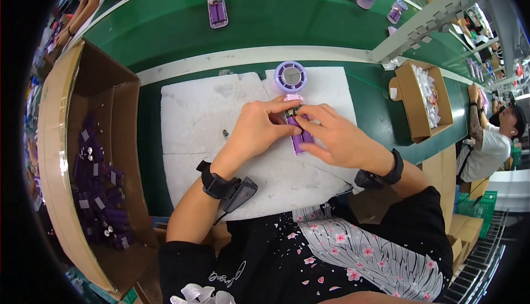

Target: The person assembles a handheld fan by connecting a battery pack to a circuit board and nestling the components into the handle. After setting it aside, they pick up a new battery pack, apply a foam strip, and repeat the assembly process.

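A lavender handheld fan (291,88) lies on a white foam sheet (207,117), its round ring head away from me and its handle toward me. The handle is uncovered and shows purple battery cells (298,142) with a small green circuit board (293,111) above them. My left hand (255,129) grips the handle from the left, thumb across the cells and fingers at the board. From the right, my right hand (335,138) pinches at the board's edge with thumb and forefinger. Its other fingers rest along the handle. What lies between the right fingertips is too small to make out.
At the left, a deep cardboard box (105,177) holds many purple battery packs. A smaller box (411,102) of white bagged parts stands right. Beyond a white rail (243,57), more fans (217,7) lie on the green belt. A metal post (430,14) rises far right.
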`<control>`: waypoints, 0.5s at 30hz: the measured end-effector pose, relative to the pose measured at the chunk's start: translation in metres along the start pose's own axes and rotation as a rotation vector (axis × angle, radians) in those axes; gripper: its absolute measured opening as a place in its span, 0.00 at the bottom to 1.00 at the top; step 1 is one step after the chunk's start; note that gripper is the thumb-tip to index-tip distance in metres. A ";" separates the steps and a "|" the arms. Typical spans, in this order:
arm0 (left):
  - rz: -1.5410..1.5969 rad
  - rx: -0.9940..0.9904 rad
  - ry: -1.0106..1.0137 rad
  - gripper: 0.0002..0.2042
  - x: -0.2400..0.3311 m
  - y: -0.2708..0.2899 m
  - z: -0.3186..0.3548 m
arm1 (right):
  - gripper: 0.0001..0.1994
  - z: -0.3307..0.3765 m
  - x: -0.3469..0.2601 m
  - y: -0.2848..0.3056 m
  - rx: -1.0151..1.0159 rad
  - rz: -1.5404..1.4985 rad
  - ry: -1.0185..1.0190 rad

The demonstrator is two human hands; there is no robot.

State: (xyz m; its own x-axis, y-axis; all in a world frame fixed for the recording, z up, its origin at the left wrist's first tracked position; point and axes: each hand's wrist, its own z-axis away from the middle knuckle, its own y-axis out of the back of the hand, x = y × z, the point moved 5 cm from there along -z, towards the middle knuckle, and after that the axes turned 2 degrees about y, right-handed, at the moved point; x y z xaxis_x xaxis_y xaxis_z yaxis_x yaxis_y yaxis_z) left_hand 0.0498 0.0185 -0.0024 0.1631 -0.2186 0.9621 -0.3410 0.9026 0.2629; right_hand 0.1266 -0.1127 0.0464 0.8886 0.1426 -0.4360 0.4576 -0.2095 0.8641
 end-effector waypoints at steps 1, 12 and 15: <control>0.041 0.004 -0.040 0.24 0.001 -0.001 -0.002 | 0.23 0.004 -0.003 -0.001 -0.012 0.042 -0.003; 0.053 0.372 -0.056 0.18 -0.005 0.030 -0.008 | 0.23 -0.080 0.106 0.009 0.136 0.286 -0.143; 0.070 0.429 -0.072 0.15 -0.011 0.035 -0.006 | 0.18 -0.132 0.187 0.037 0.334 0.400 -0.234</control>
State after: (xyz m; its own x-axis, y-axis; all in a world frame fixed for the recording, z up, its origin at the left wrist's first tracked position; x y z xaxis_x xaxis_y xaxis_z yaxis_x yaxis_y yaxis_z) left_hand 0.0413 0.0550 -0.0041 0.0662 -0.2014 0.9773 -0.7048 0.6839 0.1887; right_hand 0.3054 0.0344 0.0297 0.9607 -0.2207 -0.1686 0.0360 -0.5032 0.8634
